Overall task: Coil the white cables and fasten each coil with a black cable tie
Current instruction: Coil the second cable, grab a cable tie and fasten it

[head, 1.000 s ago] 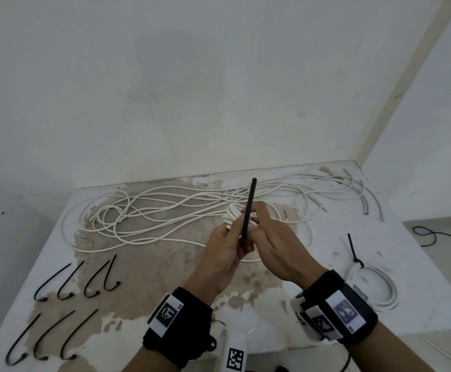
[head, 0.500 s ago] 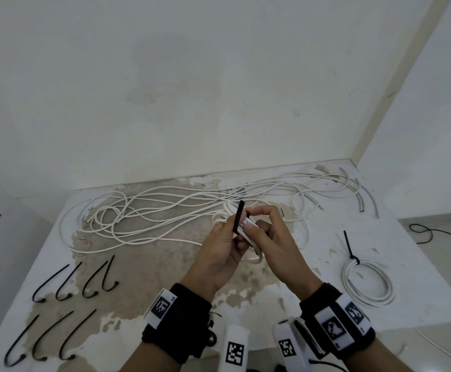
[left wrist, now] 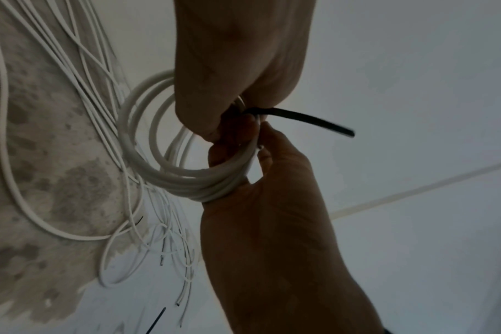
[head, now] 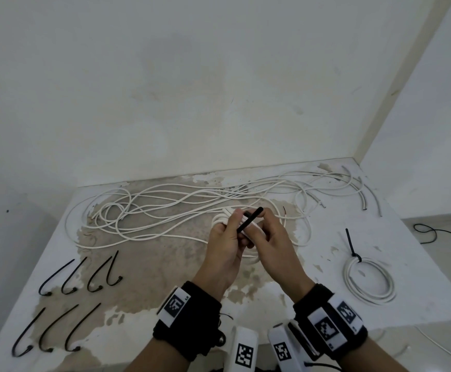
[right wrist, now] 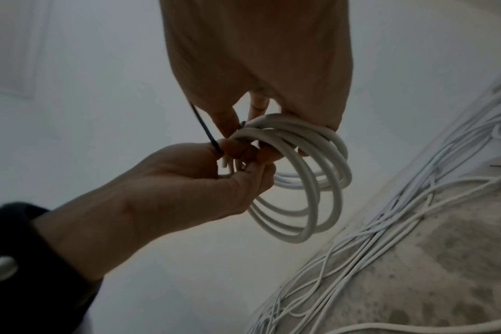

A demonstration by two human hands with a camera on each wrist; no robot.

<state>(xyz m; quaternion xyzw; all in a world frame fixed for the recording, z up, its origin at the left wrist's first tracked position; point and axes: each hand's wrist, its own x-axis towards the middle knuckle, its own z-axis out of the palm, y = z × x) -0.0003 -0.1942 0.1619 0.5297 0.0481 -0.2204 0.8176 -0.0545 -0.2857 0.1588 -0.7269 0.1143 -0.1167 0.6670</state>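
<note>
Over the middle of the table my two hands hold a small coil of white cable (head: 248, 260) together. My left hand (head: 232, 229) pinches a black cable tie (head: 249, 220) against the coil; in the right wrist view its thumb and forefinger close on the tie (right wrist: 206, 131). The tie's free end (left wrist: 315, 122) sticks out past the fingers, tilted up to the right. My right hand (head: 268, 232) curls its fingers round the coil's loops (right wrist: 309, 158). The coil (left wrist: 163, 174) hangs clear of the table. Whether the tie goes round the coil is hidden by the fingers.
Loose white cables (head: 178, 208) sprawl across the back of the stained table (head: 165, 285). Several spare black ties (head: 79, 275) lie at the left front. A tied white coil (head: 369, 280) lies at the right. Walls stand behind and right; a black cord (head: 433, 232) lies on the floor.
The tie stood long and upright a second ago; less of it now shows, and it leans to the right. Both hands have stayed together on the coil.
</note>
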